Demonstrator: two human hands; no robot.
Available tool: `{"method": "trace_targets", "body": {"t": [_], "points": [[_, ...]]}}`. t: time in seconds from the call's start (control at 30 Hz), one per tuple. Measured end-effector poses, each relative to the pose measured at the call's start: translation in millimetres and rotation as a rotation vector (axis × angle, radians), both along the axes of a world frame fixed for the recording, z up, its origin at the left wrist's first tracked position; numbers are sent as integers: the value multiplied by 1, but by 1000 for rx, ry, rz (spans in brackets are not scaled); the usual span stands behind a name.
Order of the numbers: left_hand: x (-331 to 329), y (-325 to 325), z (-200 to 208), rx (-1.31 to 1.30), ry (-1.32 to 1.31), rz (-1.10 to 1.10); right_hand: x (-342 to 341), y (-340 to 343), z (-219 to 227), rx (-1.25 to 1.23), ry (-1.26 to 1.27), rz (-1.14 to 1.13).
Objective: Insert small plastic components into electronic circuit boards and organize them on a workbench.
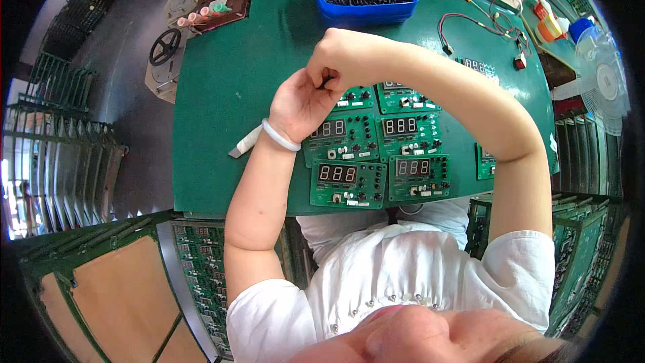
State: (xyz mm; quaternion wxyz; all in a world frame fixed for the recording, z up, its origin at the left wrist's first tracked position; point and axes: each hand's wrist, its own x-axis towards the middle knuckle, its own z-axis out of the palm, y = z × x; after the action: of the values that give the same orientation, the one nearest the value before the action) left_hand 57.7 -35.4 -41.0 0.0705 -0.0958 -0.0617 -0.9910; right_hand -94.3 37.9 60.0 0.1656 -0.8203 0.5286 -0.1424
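Observation:
My left hand (299,102), with a white bangle at its wrist, is turned palm up and curled. Against its fingertips presses my right hand (349,57), closed, its arm reaching across from the right. A small dark piece (326,82) shows between the two hands; its kind is mostly hidden. Below and beside them lie green circuit boards with three-digit displays, among them a near left board (366,178), a near right board (420,188) and a middle right board (430,124). The left hand partly covers another board (359,131).
A blue bin (366,13) of small black parts stands at the far edge of the green table (228,94). A white-handled cutter (248,141) lies left. Wires (474,19), a screwdriver (467,0) and a fan (605,70) are at right; racks (201,275) hold boards below.

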Motion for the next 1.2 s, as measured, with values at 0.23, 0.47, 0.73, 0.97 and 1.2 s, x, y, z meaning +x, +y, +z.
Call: {"method": "trace_targets", "body": {"t": [0.23, 0.47, 0.73, 0.97, 1.2], "points": [[1, 3, 17, 42, -182, 13, -9, 15, 1, -56, -83, -94], [0, 1, 21, 32, -211, -33, -20, 30, 8, -177, -236, -156], [11, -18, 14, 64, -283, 54, -86, 135, 30, -220, -193, -622], [6, -9, 28, -27, -417, 166, -171, 330, -49, -201, -217, -1391], [13, -16, 22, -90, -433, 260, -79, 336, -86, -133, 55, -1509]]}}
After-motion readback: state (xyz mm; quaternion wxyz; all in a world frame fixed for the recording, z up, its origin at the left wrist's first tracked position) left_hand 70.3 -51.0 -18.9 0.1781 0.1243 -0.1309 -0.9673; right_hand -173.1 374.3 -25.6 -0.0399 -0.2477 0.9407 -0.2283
